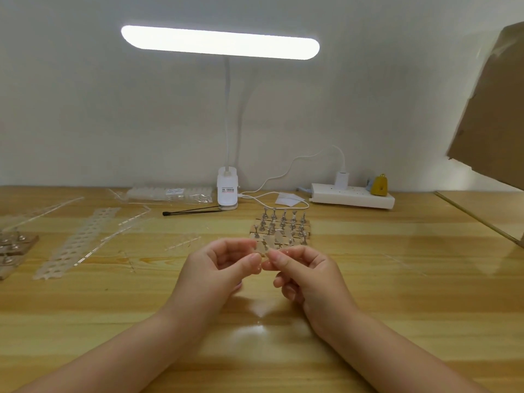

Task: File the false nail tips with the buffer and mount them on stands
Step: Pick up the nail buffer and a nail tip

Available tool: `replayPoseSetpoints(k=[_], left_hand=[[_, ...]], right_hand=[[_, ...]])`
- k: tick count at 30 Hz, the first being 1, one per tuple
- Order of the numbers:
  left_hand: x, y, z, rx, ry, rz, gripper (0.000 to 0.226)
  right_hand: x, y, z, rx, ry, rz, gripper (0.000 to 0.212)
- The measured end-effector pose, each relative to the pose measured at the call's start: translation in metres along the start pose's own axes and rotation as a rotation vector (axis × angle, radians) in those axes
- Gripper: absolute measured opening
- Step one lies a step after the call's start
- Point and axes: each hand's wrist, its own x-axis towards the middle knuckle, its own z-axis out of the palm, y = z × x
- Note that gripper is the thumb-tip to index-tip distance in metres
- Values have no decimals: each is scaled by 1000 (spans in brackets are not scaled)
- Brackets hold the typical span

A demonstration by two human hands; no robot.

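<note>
The pale pine-plank tabletop (pixel 368 307) spreads wide before me, with open wood from 3 through 6 to 9 o'clock of my hands; my forearms have plenty of room there. At 2 o'clock a brown cardboard panel (pixel 487 109) leans in over the far right edge, so I judge I should keep my right elbow low and near. At 12 o'clock the lit white bar lamp (pixel 219 42) stands on its clip base, with the white power strip (pixel 351 198) at 1 o'clock and its cable trailing toward the stands. At 10 o'clock lie a perforated white plastic strip (pixel 82 242) and clear offcuts.

Just beyond my fingers, at 12 o'clock, sits the block of small silver metal nail stands (pixel 283 225) on its wooden base, several posts bare. I would come at it from the near side, so as not to knock the back rows.

My left hand (pixel 215 273) and right hand (pixel 306 273) meet fingertip to fingertip above the tabletop, both pinching a small clear false nail tip (pixel 262 252); the remaining fingers curl loosely. I cannot make out a buffer here. The tip is slick and nearly invisible, so I judge a light pinch by its edges best, turning it under the lamp to check the rim before seating it.
</note>
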Motion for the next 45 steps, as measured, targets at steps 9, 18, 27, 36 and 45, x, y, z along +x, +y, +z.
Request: replayPoseSetpoints(k=[9,18,27,36,45], left_hand=[[1,-2,-6,257,76,269,16],[6,-10,-8,317,128,351,12],[26,-25,-20,835,-25,173,15],[37,-29,-24,790,-184,37,14],[21,-23,-27,740,-63,222,12]], right_hand=[[-1,0,1,3,-5,9,24],[5,-1,-4,69,46,13,15],[28,-25,-50,-723,329,-104,19],[32,-20,-51,-954,207,-28,25],[31,-44,-66,-989,111,159,14]])
